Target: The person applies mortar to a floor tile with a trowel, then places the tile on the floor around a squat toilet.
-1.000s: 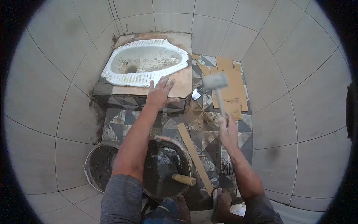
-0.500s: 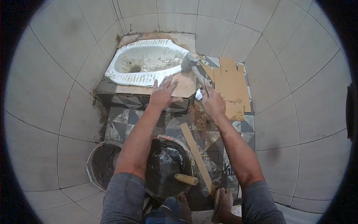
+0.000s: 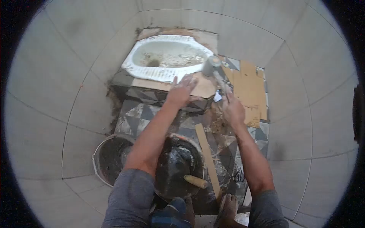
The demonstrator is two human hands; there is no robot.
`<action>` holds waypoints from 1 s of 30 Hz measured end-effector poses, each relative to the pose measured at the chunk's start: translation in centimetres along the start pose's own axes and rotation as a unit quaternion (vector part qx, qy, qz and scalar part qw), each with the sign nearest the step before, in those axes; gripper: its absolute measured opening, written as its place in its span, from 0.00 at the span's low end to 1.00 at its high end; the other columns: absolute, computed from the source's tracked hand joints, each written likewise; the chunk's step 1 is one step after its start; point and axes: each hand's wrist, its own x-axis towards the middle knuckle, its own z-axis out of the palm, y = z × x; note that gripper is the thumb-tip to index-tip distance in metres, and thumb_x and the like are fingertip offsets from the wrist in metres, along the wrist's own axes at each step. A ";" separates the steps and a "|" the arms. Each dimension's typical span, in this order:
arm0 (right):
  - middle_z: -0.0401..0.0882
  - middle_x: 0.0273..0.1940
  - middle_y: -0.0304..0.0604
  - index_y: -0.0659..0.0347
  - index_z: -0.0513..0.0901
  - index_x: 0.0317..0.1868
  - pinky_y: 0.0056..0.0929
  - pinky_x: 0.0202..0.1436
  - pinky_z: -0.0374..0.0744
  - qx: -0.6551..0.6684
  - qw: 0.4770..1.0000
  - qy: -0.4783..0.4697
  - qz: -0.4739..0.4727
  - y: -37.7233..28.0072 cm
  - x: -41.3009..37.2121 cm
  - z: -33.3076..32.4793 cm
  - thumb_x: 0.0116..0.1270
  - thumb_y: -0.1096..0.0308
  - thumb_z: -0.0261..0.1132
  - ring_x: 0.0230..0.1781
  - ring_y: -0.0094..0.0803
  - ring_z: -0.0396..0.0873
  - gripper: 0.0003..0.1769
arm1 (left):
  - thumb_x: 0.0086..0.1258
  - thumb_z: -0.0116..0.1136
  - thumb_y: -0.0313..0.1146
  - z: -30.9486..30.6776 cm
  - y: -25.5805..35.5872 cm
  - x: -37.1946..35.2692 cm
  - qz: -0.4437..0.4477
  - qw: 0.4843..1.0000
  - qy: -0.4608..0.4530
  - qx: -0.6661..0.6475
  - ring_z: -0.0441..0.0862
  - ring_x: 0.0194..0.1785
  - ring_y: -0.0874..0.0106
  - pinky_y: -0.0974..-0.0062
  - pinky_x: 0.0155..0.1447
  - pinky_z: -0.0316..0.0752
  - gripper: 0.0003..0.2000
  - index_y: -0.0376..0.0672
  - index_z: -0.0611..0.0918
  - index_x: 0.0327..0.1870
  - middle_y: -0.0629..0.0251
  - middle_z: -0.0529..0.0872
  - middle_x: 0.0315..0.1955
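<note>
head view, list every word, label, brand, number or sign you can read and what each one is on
No readable text anywhere in the view.
Cardboard: faint dark marks near its lower part, too blurred to tell print from stains.
White scrap by the mallet: too small to tell whether it bears any text.
Mallet: no lettering can be made out.

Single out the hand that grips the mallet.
The right hand, closed around the mallet; the left hand holds no tool, spread at the near edge of the squat pan.
</note>
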 end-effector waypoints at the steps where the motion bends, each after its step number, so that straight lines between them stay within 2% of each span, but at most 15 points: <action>1: 0.87 0.52 0.63 0.44 0.73 0.79 0.58 0.55 0.82 0.006 1.000 -0.008 -0.010 -0.3 0.1 -0.2 0.81 0.52 0.56 0.51 0.63 0.86 0.29 | 0.65 0.57 0.75 -0.1 0.1 -0.1 0.010 1.000 0.003 -0.011 0.55 0.88 0.61 0.43 0.88 0.48 0.48 0.56 0.69 0.83 0.62 0.60 0.85; 3: 0.87 0.53 0.62 0.44 0.73 0.79 0.57 0.56 0.82 -0.017 0.999 -0.022 0.023 -0.5 0.2 -1.0 0.81 0.53 0.56 0.52 0.63 0.86 0.28 | 0.66 0.57 0.75 -0.5 0.5 -0.4 0.002 1.000 -0.002 -0.008 0.55 0.87 0.61 0.43 0.88 0.48 0.47 0.56 0.69 0.83 0.62 0.61 0.85; 7: 0.88 0.52 0.62 0.44 0.74 0.79 0.57 0.55 0.82 0.009 1.000 0.024 -0.016 0.6 -0.1 0.1 0.82 0.54 0.57 0.51 0.64 0.86 0.28 | 0.66 0.56 0.75 -0.5 0.0 -0.4 0.023 0.999 0.019 -0.025 0.57 0.87 0.60 0.44 0.88 0.48 0.47 0.57 0.69 0.82 0.62 0.61 0.85; 9: 0.88 0.47 0.59 0.39 0.69 0.81 0.57 0.51 0.82 -0.043 0.999 0.011 -0.002 0.9 0.0 0.4 0.81 0.53 0.56 0.47 0.60 0.87 0.30 | 0.67 0.55 0.75 0.3 -0.2 -0.4 0.018 0.999 0.015 -0.025 0.58 0.86 0.60 0.44 0.88 0.49 0.47 0.57 0.68 0.83 0.61 0.61 0.85; 13: 0.88 0.43 0.59 0.39 0.69 0.81 0.58 0.48 0.82 -0.029 0.999 0.033 -0.027 1.2 0.0 1.1 0.81 0.53 0.57 0.43 0.61 0.87 0.30 | 0.69 0.53 0.74 0.4 -0.4 -0.3 0.038 0.998 0.053 0.011 0.58 0.86 0.61 0.44 0.88 0.48 0.45 0.58 0.67 0.83 0.59 0.62 0.84; 15: 0.88 0.42 0.59 0.40 0.70 0.80 0.58 0.47 0.82 -0.052 0.999 0.012 0.002 1.0 -0.2 1.0 0.81 0.54 0.58 0.42 0.62 0.87 0.30 | 0.69 0.61 0.65 0.3 -0.4 -0.5 0.049 0.996 0.068 -0.028 0.61 0.85 0.58 0.40 0.85 0.55 0.41 0.55 0.71 0.80 0.57 0.65 0.82; 19: 0.88 0.42 0.59 0.40 0.70 0.80 0.59 0.48 0.82 -0.054 0.998 0.038 -0.022 0.4 0.3 0.2 0.80 0.53 0.58 0.42 0.62 0.87 0.30 | 0.70 0.60 0.66 0.5 -0.7 -0.3 0.064 0.994 0.085 -0.025 0.61 0.85 0.58 0.39 0.84 0.55 0.41 0.55 0.71 0.80 0.58 0.64 0.83; 21: 0.88 0.51 0.61 0.44 0.72 0.79 0.56 0.55 0.82 -0.035 0.999 -0.012 0.011 0.2 -0.1 -0.6 0.82 0.53 0.57 0.52 0.62 0.86 0.29 | 0.70 0.49 0.76 0.6 -0.6 -0.3 0.033 0.999 0.009 -0.006 0.55 0.88 0.63 0.42 0.88 0.45 0.46 0.58 0.66 0.84 0.62 0.60 0.85; 23: 0.87 0.51 0.61 0.43 0.72 0.80 0.56 0.56 0.82 -0.044 0.999 0.000 0.019 0.0 -0.6 -1.0 0.82 0.53 0.57 0.52 0.62 0.86 0.29 | 0.70 0.50 0.75 0.2 -0.4 -0.3 0.053 0.998 0.016 -0.030 0.55 0.88 0.64 0.41 0.88 0.46 0.45 0.58 0.67 0.84 0.63 0.60 0.85; 25: 0.87 0.52 0.60 0.42 0.72 0.80 0.55 0.57 0.81 -0.046 0.999 0.008 0.028 -0.4 -0.9 -1.5 0.82 0.53 0.57 0.53 0.61 0.85 0.29 | 0.70 0.49 0.75 1.0 -0.5 -0.1 0.046 0.997 0.040 0.053 0.55 0.88 0.64 0.41 0.88 0.47 0.45 0.58 0.68 0.83 0.64 0.62 0.85; 27: 0.87 0.54 0.60 0.41 0.72 0.80 0.54 0.58 0.81 -0.033 0.999 -0.035 0.016 -1.2 -0.8 -2.6 0.82 0.54 0.57 0.54 0.60 0.85 0.28 | 0.70 0.50 0.75 1.1 -0.6 -0.2 0.050 0.998 0.035 0.033 0.55 0.88 0.64 0.42 0.88 0.47 0.45 0.58 0.68 0.83 0.64 0.62 0.85; 30: 0.87 0.54 0.59 0.40 0.72 0.79 0.55 0.58 0.81 -0.009 1.000 0.000 0.020 -0.9 -1.3 -2.5 0.82 0.54 0.57 0.55 0.59 0.85 0.28 | 0.71 0.52 0.73 -0.4 0.1 -0.4 0.038 0.999 0.023 0.006 0.55 0.87 0.63 0.42 0.87 0.48 0.43 0.58 0.68 0.83 0.65 0.62 0.84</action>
